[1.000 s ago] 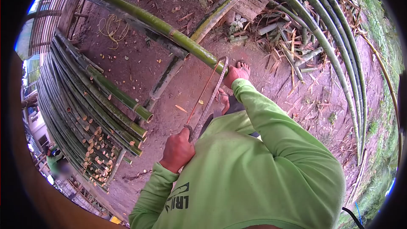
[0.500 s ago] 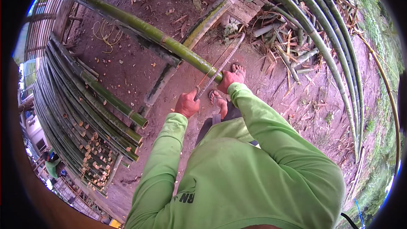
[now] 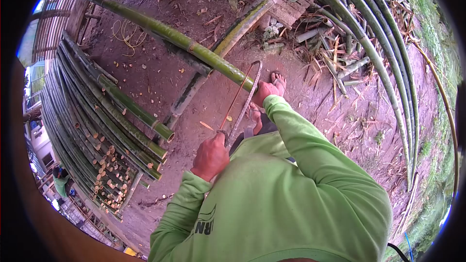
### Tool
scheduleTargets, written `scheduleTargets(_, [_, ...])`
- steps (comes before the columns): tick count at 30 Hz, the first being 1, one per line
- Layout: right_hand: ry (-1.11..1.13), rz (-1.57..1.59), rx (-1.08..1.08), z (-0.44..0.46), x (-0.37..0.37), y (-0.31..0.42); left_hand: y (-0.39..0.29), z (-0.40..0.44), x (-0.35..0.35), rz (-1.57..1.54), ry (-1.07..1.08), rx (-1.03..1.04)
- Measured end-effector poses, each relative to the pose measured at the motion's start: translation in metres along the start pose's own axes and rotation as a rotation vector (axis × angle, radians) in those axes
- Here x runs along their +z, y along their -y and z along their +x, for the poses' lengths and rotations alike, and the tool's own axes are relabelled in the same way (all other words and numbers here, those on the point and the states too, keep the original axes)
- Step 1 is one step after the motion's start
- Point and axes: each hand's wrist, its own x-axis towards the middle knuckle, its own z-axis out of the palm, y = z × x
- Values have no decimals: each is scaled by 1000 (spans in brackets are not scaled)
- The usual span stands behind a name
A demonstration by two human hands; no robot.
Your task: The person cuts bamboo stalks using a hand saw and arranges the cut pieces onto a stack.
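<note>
My left hand (image 3: 211,157) is closed round the handle of a bow saw (image 3: 248,102), close to the front of my body. The saw has a curved frame and a thin straight blade. Its blade crosses a long green bamboo pole (image 3: 170,33) near the pole's near end; how deep any cut goes I cannot make out. My right hand (image 3: 265,91) grips that near end, just beyond the saw frame. The pole rests across a yellowish bamboo support (image 3: 232,39) and slants away to the upper left.
Stacked bamboo poles (image 3: 104,121) lie to the left, cut ends facing me. Long curved poles (image 3: 374,53) run along the right, near a heap of bamboo scraps (image 3: 335,58). A yellow cord (image 3: 127,39) lies on the dirt ground. Another person (image 3: 60,184) is far left.
My left hand has drawn the bow saw back toward my body, so its far tip now sits nearer the pole. My right hand stays on the pole's end.
</note>
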Motion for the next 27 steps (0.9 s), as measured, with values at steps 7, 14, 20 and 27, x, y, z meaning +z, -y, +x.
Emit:
scheduleTargets(7, [11,2,27,5,3,-6,1,144,35,-52,-56,-35])
scheduleTargets(14, [9,0,38,-3,-12,1,-36,156,29,-41,6,-37])
scheduleTargets(20, [-36,-120,37,-13,-37,22,-35,124,29,-57,12,-37])
scheduleTargets(27, [-24,-110,49,-23,-34,23,-9,-9,0,-12,-3,-36])
